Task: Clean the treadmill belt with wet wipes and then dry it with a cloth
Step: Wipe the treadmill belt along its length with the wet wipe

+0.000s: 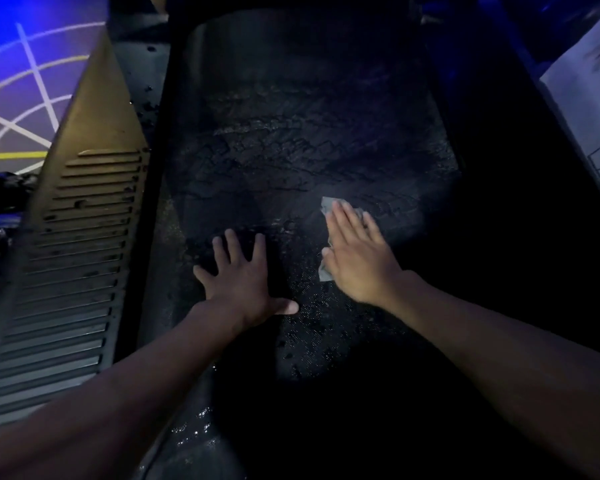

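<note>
The black treadmill belt [302, 140] runs up the middle of the view, dull and streaked, with wet glints near me. My left hand [243, 277] lies flat on the belt with its fingers spread. My right hand [359, 256] presses flat, fingers straight, on a pale wet wipe [328, 205] that lies on the belt. The wipe shows beyond my fingertips and beside my thumb; the part under my palm is hidden.
A ribbed side rail [73, 271] with slats borders the belt on the left. Beyond it lies a floor [25, 109] with white and yellow lines. A white sheet or board [593, 88] stands at the right edge. The belt's right side is in deep shadow.
</note>
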`<state>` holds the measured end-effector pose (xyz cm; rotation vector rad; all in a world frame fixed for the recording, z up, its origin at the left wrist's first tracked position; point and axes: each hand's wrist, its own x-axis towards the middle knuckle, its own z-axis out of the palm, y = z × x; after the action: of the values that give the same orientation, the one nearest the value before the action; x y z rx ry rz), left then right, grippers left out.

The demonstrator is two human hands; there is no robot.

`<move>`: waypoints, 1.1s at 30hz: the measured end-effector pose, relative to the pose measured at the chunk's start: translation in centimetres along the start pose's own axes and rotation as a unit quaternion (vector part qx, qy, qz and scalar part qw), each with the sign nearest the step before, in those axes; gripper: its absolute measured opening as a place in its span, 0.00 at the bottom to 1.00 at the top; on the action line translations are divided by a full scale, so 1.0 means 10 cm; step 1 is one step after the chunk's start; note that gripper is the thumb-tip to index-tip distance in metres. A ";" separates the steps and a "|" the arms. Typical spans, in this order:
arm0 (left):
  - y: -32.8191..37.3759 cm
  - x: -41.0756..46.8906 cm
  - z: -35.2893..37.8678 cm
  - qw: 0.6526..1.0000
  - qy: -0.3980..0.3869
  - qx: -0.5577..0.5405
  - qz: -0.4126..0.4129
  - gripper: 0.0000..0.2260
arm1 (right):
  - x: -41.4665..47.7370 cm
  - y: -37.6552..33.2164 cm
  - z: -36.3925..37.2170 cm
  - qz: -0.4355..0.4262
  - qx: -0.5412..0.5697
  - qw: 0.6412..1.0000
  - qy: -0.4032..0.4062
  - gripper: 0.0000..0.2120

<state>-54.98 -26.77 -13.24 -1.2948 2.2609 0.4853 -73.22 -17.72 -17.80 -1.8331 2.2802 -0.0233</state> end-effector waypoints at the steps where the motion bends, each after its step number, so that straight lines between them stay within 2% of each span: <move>1: -0.02 0.01 -0.01 1.000 -0.003 0.002 0.004 0.60 | 0.00 -0.08 0.00 -0.024 -0.008 0.999 -0.026 0.34; 4: -0.11 0.02 -0.07 1.000 -0.002 0.004 0.011 0.58 | -0.04 -0.09 -0.01 -0.154 -0.035 0.986 -0.056 0.31; 5: -0.15 0.02 -0.09 1.000 0.004 0.010 0.016 0.57 | 0.00 -0.04 -0.02 -0.143 -0.037 0.987 -0.060 0.33; 7: -0.23 0.02 -0.09 0.999 0.023 0.019 0.019 0.57 | 0.07 -0.05 -0.04 -0.046 -0.030 0.998 -0.038 0.36; 8: -0.26 0.02 -0.07 0.999 0.034 0.021 0.018 0.57 | 0.08 -0.11 -0.02 -0.028 -0.025 0.999 -0.036 0.35; 12: -0.33 -0.04 -0.02 0.998 0.065 0.009 -0.001 0.56 | 0.02 -0.28 -0.02 -0.175 -0.034 0.981 -0.077 0.30; 13: -0.34 -0.05 -0.02 0.998 0.066 0.006 -0.002 0.56 | 0.06 -0.24 -0.05 -0.163 -0.041 0.983 -0.079 0.30; 16: -0.42 -0.04 -0.04 0.998 0.056 -0.005 0.017 0.58 | 0.15 -0.27 -0.06 -0.034 -0.030 0.998 -0.046 0.32; 17: -0.47 -0.03 -0.05 0.999 0.042 -0.002 0.025 0.59 | 0.14 -0.35 -0.04 -0.051 -0.028 0.997 -0.050 0.32; 20: -0.59 -0.04 -0.04 0.998 0.000 0.024 0.056 0.60 | 0.10 -0.39 -0.02 -0.172 -0.043 0.983 -0.057 0.30; 21: -0.60 -0.06 -0.04 0.998 0.000 0.028 0.063 0.60 | 0.14 -0.35 -0.04 -0.157 -0.044 0.985 -0.058 0.30; 23: -0.63 -0.08 0.00 0.998 0.017 0.016 0.062 0.60 | 0.21 -0.35 -0.07 -0.051 -0.031 0.997 -0.055 0.30; 24: -0.64 -0.09 0.02 0.998 0.026 0.004 0.049 0.60 | 0.22 -0.41 -0.05 -0.028 -0.030 0.998 -0.057 0.30; 28: -0.64 -0.15 0.06 0.998 0.058 -0.029 -0.016 0.61 | 0.16 -0.57 -0.02 -0.173 -0.034 0.983 -0.058 0.30; 29: -0.65 -0.14 0.05 0.997 0.064 -0.035 -0.017 0.62 | 0.21 -0.53 -0.05 -0.161 -0.042 0.984 -0.060 0.30; 31: -0.68 -0.11 0.05 0.996 0.071 -0.055 -0.007 0.64 | 0.30 -0.56 -0.08 -0.068 -0.036 0.995 -0.064 0.30; 32: -0.70 -0.11 0.07 0.994 0.078 -0.072 -0.002 0.65 | 0.32 -0.63 -0.05 -0.048 -0.036 0.996 -0.060 0.31; 33: -0.73 -0.13 0.08 0.992 0.085 -0.093 0.001 0.65 | 0.31 -0.74 0.02 -0.080 -0.026 0.995 -0.047 0.32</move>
<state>-47.88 -28.99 -13.66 -1.4770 2.4026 0.6199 -66.72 -22.36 -17.38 -1.9943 2.0850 0.0958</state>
